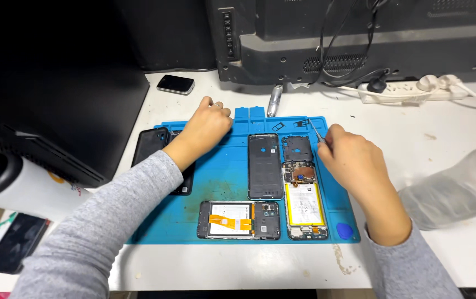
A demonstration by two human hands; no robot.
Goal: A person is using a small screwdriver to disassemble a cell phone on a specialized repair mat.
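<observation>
1. Phone parts lie spread on your blue work mat [221, 182], which sits on the white table [448, 144].
2. Opened phone with the yellow battery [303, 202] lies near the mat's right edge, just beside your right wrist.
3. Grey back cover [265, 166] lies upright at the mat's centre, touching nothing you hold.
4. Second opened phone [239, 220] lies crosswise along the mat's front edge.
5. Your left hand [203, 128] rests curled, knuckles up, at the mat's far left edge, over a dark phone [152, 145]; what it grips cannot be told.
6. Your right hand [347, 155] is closed around a thin metal tool [316, 133].
7. Blue pick [344, 231] lies at the mat's front right corner.
</observation>
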